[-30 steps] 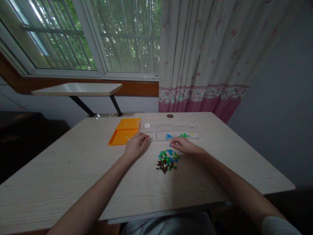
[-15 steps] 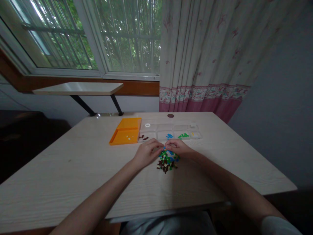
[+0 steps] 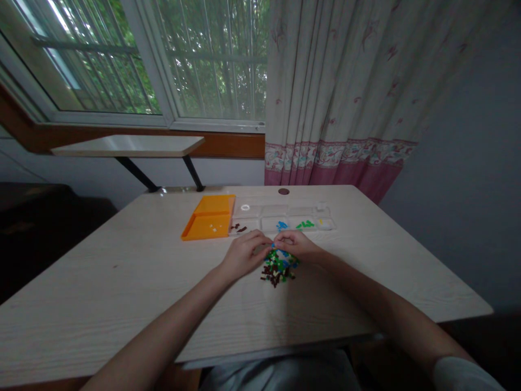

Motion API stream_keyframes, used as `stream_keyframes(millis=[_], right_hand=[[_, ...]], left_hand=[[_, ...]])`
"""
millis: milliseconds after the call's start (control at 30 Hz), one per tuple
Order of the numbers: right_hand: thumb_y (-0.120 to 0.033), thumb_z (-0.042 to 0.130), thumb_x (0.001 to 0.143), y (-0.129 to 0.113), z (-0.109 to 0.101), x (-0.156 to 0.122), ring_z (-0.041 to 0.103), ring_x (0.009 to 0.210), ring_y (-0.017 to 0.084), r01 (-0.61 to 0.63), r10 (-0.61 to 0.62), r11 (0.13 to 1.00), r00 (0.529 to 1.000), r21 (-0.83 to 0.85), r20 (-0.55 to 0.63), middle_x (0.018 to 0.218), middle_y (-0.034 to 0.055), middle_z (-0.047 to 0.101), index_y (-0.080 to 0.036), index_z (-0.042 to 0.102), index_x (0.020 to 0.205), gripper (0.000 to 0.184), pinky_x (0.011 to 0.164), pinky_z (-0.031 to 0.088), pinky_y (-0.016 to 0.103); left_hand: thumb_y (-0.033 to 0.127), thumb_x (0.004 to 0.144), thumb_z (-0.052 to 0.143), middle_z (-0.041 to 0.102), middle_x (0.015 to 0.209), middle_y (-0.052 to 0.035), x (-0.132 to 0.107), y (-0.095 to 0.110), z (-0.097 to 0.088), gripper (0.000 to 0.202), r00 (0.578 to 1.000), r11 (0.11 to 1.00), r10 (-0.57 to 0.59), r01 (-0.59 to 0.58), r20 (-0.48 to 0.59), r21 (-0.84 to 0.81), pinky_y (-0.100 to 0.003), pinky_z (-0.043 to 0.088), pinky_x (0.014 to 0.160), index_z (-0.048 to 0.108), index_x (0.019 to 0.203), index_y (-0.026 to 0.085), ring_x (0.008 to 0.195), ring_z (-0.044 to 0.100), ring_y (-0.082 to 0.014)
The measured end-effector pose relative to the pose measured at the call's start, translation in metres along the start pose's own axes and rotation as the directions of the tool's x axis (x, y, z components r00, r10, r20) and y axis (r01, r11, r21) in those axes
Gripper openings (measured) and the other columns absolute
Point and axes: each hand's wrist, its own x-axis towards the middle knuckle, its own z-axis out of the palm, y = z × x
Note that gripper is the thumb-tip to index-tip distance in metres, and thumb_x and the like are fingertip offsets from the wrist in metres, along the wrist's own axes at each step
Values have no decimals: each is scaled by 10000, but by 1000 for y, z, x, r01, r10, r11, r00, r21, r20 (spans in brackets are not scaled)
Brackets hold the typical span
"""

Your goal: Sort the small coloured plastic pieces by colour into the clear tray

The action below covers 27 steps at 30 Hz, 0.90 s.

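A heap of small coloured pieces (image 3: 279, 267), green, blue, brown and white, lies on the pale wooden table (image 3: 122, 282). My left hand (image 3: 243, 253) and my right hand (image 3: 296, 244) meet at the heap's far edge, fingertips almost touching. Both have curled, pinched fingers; what they pinch is too small to name. Just beyond them lies a clear compartment tray (image 3: 285, 218) holding brown, blue, green and yellow pieces in separate cells.
An orange tray (image 3: 209, 219) with a few white bits lies left of the clear tray. A small round hole cover (image 3: 283, 191) sits near the table's far edge. A narrow side table (image 3: 126, 145) stands under the window; a curtain (image 3: 337, 87) hangs behind.
My left hand came from the clear tray's left cells down to the heap, uncovering brown pieces in a cell. My right hand shifted slightly left to meet it.
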Motion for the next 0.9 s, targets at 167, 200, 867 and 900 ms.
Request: stream_keyframes(millis=[167, 200, 867, 900], right_hand=[[-398, 529, 785, 3, -11, -1, 467, 543, 80, -2, -4, 983, 999, -181, -33, 646, -10, 559, -123, 615, 786, 288, 510, 363, 196], [-365, 531, 786, 4, -14, -1, 476, 555, 85, 5, -16, 969, 999, -246, -42, 663, -2, 576, -123, 624, 785, 259, 520, 365, 199], [-296, 597, 752, 19, -14, -2, 558, 719, 127, 93, -107, 800, 994, -593, 12, 730, 17, 613, -182, 662, 757, 132, 685, 406, 222], [-293, 598, 751, 19, -14, -2, 559, 720, 127, 93, -107, 802, 994, -590, 12, 731, 17, 615, -182, 662, 757, 128, 687, 406, 223]], left_hand=[[256, 818, 516, 600, 817, -57, 0, -2, -3, 154, 998, 1000, -17, 17, -61, -3, -211, 454, 622, 626, 889, 176, 757, 561, -130], [260, 817, 519, 601, 819, -58, 0, -2, -5, 156, 996, 1000, -26, 26, -83, 1, -207, 452, 608, 627, 888, 173, 754, 560, -130], [209, 786, 570, 578, 743, -37, 1, -4, -20, 100, 918, 997, -6, 35, -396, 66, -178, 408, 526, 620, 849, 148, 634, 499, -97], [210, 786, 570, 577, 744, -37, 1, -4, -20, 103, 919, 997, -9, 37, -395, 65, -179, 409, 529, 620, 851, 147, 632, 497, -96]])
